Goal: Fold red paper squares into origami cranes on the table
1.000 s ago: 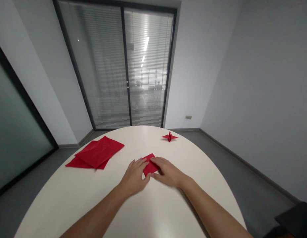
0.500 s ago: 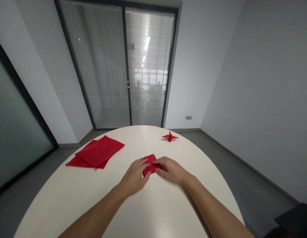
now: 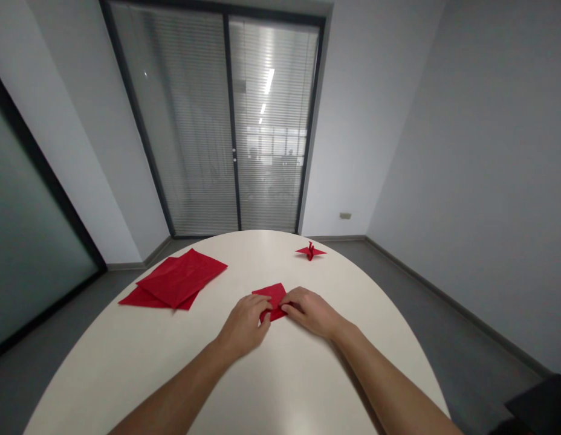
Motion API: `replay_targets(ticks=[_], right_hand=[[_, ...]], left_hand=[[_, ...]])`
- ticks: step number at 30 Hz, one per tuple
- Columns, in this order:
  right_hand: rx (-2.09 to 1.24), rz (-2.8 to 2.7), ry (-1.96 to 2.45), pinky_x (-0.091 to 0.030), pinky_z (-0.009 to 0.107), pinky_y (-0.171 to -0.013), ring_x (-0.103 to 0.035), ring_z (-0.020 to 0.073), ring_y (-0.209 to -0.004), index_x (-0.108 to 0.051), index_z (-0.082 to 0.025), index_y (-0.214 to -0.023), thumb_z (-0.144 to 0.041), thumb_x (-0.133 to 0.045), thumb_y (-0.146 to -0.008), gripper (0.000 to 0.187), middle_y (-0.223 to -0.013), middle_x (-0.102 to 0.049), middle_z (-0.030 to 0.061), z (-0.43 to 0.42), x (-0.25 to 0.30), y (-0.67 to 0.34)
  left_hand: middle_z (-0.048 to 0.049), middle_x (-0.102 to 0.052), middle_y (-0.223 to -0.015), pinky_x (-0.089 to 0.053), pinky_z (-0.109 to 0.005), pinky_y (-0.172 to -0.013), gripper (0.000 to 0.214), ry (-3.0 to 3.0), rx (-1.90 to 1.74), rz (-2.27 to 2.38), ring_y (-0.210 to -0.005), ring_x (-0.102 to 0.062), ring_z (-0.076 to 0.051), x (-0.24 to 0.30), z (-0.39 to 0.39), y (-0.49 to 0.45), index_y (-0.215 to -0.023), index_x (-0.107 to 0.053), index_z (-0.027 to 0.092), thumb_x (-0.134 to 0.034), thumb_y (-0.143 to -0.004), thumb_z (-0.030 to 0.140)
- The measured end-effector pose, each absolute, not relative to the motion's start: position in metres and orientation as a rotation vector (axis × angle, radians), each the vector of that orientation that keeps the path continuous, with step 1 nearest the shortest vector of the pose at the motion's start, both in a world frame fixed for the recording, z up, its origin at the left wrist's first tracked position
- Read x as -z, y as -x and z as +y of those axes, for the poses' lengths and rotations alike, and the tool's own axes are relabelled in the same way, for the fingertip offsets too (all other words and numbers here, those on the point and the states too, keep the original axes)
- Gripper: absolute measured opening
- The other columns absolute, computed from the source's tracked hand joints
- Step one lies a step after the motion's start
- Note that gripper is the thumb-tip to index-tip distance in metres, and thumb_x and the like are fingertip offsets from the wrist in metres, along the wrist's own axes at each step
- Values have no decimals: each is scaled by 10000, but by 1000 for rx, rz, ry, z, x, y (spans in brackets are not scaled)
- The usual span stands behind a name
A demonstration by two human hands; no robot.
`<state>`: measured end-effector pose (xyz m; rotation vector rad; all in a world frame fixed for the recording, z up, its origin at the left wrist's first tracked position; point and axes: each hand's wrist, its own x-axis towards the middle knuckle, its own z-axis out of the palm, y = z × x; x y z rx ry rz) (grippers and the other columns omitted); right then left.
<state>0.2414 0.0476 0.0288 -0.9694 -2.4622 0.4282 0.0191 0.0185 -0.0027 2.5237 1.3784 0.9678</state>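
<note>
A sliding glass door with shut blinds (image 3: 226, 121) fills the upper middle of the frame. Below it, a round white table (image 3: 126, 374) takes up the lower half. On its left part, in the left middle of the frame, lies a loose stack of red paper sheets (image 3: 176, 283), flat and overlapping.

Both forearms come in from the bottom edge and meet just below the centre. The left hand (image 3: 244, 323) lies palm down with its fingers bent onto the near left edge of a folded red paper (image 3: 272, 294). The right hand (image 3: 310, 311) has curled fingertips touching the paper's near right edge. I cannot tell whether either hand pinches a flap or only presses it down. The paper lies flat on the table at the centre of the frame, its far corner uncovered.

A small red paper crane (image 3: 310, 250) stands near the table's far edge, right of centre, well apart from the hands.
</note>
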Motion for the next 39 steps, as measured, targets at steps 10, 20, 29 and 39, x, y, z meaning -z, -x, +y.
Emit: replay_targets(ticks=[10, 20, 29, 39], right_hand=[[-448, -2436, 1011, -483, 329, -893, -652, 218, -982, -730, -232, -1090, -213, -555, -938, 233, -1054, -743, 56, 54, -24, -249], [-408, -2325, 1114, -465, 349, -981, -631, 219, -1115, -620, -230, -1273, -182, -532, -926, 361, -1230, -695, 67, 53, -15, -237], [-382, -2275, 1133, -487, 330, -932, -623, 209, -1082, -600, -243, -1265, -84, -551, -863, 435, -1208, -666, 59, 52, -14, -233], [-281, -2415, 1016, -463, 357, -931, -605, 224, -1013, -691, -197, -1171, -216, -557, -946, 262, -1090, -707, 85, 47, -21, -227]], left_hand=[[-69, -715, -1198, -483, -378, -1004, 163, -2455, -849, 1405, -1131, -648, -237, -4, 14, -19, -829, -617, 228, -528, -847, 92], [-66, -713, -1204, -485, -359, -994, 167, -2384, -855, 1418, -1119, -649, -228, -4, 15, -19, -874, -642, 226, -495, -911, 155], [-52, -690, -1251, -491, -386, -1018, 381, -2448, -867, 1369, -1130, -640, -218, 4, 18, -17, -1213, -663, 239, -506, -891, 110], [-89, -677, -1204, -486, -451, -988, 329, -2612, -826, 1474, -1101, -604, -258, 0, 17, -17, -1155, -716, 231, -513, -908, 153]])
